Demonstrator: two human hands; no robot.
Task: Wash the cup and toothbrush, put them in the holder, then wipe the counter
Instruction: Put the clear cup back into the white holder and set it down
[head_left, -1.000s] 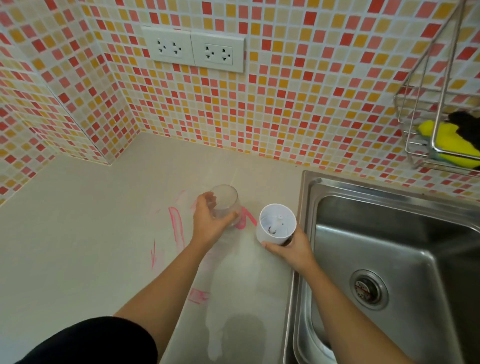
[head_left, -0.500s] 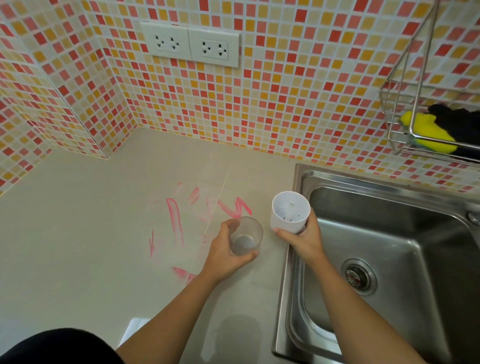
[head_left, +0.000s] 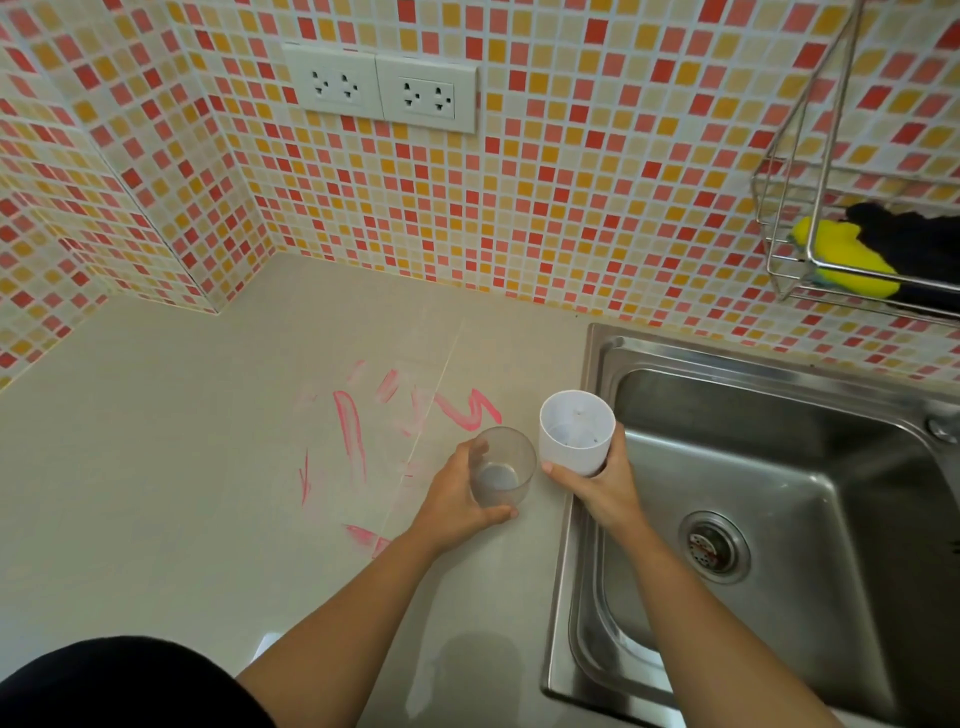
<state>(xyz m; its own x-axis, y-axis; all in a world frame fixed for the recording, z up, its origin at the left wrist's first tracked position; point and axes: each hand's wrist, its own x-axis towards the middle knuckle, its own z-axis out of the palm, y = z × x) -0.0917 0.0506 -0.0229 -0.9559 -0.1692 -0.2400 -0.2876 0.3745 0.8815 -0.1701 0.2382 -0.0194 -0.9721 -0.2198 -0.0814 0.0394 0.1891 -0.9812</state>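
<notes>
My left hand (head_left: 457, 499) grips a clear plastic cup (head_left: 501, 467), held upright just above the beige counter (head_left: 156, 493). Right beside it, my right hand (head_left: 597, 483) holds a white cylindrical holder (head_left: 574, 431) from its near side, at the sink's left rim. The holder's open top faces up and its inside looks empty. Pink smears (head_left: 353, 431) streak the counter left of the cup. No toothbrush is in view.
A steel sink (head_left: 769, 467) with a drain (head_left: 714, 545) fills the right side. A wire rack (head_left: 831, 249) on the tiled wall holds a yellow sponge (head_left: 841, 254) and something black. Two white sockets (head_left: 384, 88) sit on the wall.
My left hand has drawn the cup back toward me, off the pink smears. The holder has shifted slightly right to the sink's rim, and the view has swung left.
</notes>
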